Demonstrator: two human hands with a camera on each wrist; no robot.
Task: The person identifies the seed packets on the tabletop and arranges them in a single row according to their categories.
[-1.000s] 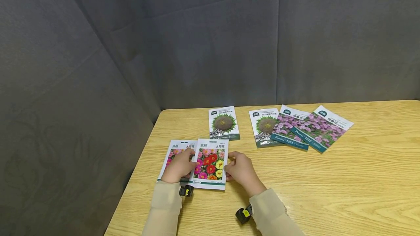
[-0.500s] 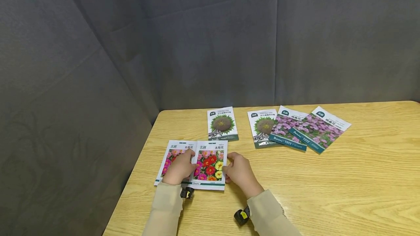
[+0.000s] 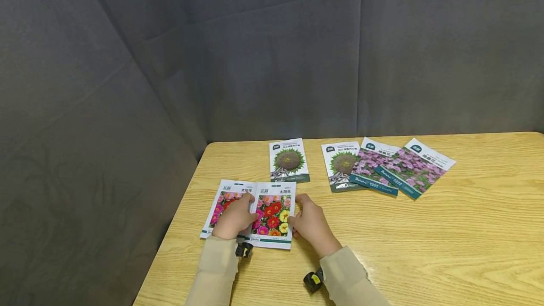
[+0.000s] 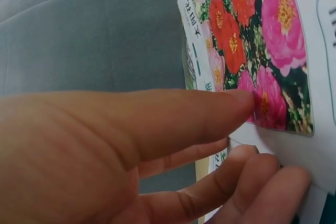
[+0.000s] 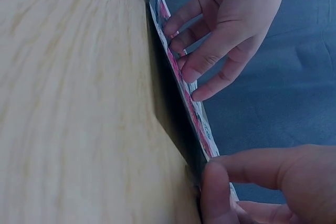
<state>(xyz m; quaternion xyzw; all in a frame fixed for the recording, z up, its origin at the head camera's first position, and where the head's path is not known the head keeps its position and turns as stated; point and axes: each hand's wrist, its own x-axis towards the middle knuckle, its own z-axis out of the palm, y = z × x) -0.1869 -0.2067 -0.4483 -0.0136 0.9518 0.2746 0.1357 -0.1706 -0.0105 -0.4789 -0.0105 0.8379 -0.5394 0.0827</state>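
Note:
A seed packet with red, pink and yellow flowers (image 3: 273, 221) is between my two hands in the head view. My right hand (image 3: 311, 221) pinches its right edge between thumb and fingers; the right wrist view shows that pinch close by. On its left edge is the thumb of my left hand (image 3: 234, 216), with the curled fingers at the packet's edge. A matching seed packet (image 3: 214, 223) lies under the left hand, which partly hides it. In the right wrist view the held packet is tilted, its near side raised off the wood.
Behind the hands lies a sunflower seed packet (image 3: 289, 160). Farther right, another sunflower packet (image 3: 342, 164) is partly covered by a purple-flower packet (image 3: 374, 169), itself overlapped by a second purple-flower packet (image 3: 418, 166). A grey curtain (image 3: 272, 60) hangs behind the wooden table (image 3: 425, 249).
Both hands keep their hold and barely move. The left matching packet's lower left corner reaches slightly farther left than one second ago. The packets at the back stay in place.

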